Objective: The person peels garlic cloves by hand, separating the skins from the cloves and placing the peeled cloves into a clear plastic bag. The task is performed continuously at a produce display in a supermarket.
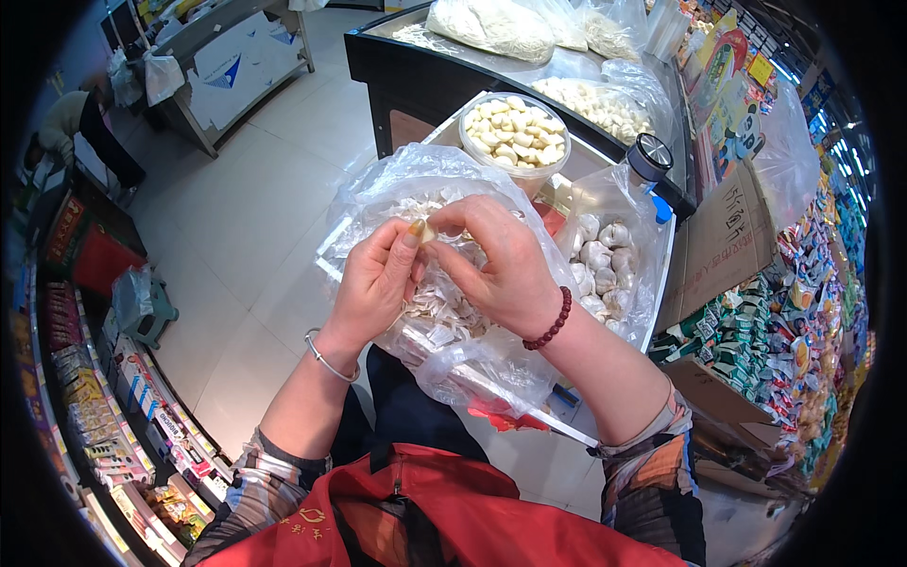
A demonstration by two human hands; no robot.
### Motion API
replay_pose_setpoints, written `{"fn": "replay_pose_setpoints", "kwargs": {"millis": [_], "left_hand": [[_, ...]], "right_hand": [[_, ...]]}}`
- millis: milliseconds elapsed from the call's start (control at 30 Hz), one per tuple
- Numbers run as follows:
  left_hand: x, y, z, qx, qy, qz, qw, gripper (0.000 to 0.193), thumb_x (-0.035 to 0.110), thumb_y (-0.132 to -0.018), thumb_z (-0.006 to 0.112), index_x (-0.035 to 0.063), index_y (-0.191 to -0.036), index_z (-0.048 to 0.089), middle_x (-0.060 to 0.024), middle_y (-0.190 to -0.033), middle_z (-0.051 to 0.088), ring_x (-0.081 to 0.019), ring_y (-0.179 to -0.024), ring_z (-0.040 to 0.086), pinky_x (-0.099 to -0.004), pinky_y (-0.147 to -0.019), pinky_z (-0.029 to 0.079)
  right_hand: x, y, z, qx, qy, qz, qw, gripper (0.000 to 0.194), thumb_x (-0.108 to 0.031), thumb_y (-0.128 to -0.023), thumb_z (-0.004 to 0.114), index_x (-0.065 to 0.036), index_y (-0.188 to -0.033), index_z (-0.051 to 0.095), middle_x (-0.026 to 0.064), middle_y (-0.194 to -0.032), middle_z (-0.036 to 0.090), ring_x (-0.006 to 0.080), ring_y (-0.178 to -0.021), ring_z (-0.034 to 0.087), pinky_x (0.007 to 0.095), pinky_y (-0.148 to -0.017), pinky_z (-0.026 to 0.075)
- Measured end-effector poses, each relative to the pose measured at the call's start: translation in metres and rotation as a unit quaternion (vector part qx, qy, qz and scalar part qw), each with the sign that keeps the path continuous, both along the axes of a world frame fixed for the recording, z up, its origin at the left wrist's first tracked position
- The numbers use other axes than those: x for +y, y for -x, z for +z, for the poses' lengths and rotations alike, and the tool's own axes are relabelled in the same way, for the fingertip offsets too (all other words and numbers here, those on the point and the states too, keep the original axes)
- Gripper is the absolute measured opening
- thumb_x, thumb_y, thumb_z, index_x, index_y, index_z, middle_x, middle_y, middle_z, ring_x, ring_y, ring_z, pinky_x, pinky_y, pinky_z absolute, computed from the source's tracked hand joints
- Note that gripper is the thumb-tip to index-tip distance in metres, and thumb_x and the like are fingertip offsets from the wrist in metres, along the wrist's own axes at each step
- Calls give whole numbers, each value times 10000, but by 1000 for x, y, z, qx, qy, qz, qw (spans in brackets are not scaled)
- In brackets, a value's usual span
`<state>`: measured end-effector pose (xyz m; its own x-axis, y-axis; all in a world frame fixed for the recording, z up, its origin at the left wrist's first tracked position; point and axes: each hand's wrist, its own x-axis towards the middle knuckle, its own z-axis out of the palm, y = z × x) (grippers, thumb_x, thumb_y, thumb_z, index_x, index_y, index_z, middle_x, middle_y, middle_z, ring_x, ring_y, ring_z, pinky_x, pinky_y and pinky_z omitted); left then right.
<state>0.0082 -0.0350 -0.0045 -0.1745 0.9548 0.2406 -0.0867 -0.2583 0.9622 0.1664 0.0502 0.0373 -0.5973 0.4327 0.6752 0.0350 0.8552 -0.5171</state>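
A garlic clove (428, 234) is pinched between the fingertips of my left hand (379, 273), with its thumb on top. From the other side, the thumb and forefinger of my right hand (499, 262) grip the same clove. Both hands are over an open clear plastic bag (375, 186) strewn with papery garlic skins (443, 308). Beyond them, a round clear tub (464, 150) is heaped with peeled garlic cloves (514, 131). Right of my right hand, whole garlic bulbs (602, 259) fill another clear plastic bag (584, 191).
A dark-edged counter (453, 67) behind the tub carries bagged produce (496, 28). A dark-lidded container (650, 157) stands near its corner. At right is a cardboard box (719, 241) beside packaged snacks (744, 340). Shelves of packets (85, 397) line the left, where a person (78, 135) bends over.
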Motion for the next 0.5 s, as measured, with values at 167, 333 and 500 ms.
{"fn": "replay_pose_setpoints", "kwargs": {"millis": [167, 333, 500], "left_hand": [[0, 0, 0, -27, -3, -2, 1000, 310, 324, -1078, 461, 48, -1020, 588, 32, -733, 530, -9, -566, 443, -169, -507, 368], [0, 1, -1, -30, -5, -7, 1000, 306, 322, -1077, 463, 46, -1031, 588, 30, -739, 534, -9, -566, 443, -167, -506, 369], [1, 1, -1, -32, -4, -7, 999, 304, 321, -1077, 463, 48, -1033, 589, 30, -744, 533, -8, -564, 440, -166, -505, 366]], "right_hand": [[-3, 0, 0, 8, 22, -1, 1000, 189, -70, -821, 721, -25, -983, 634, 133, -912, 649, 317, -861, 641, 384, -734, 507], [-3, 2, -2, 22, 9, 2, 1000, 186, -69, -824, 718, -29, -983, 630, 129, -906, 649, 319, -851, 642, 387, -737, 504], [0, 1, -2, 8, 0, 6, 1000, 205, -74, -826, 718, -32, -1010, 639, 128, -907, 652, 318, -849, 644, 387, -751, 502]]}}
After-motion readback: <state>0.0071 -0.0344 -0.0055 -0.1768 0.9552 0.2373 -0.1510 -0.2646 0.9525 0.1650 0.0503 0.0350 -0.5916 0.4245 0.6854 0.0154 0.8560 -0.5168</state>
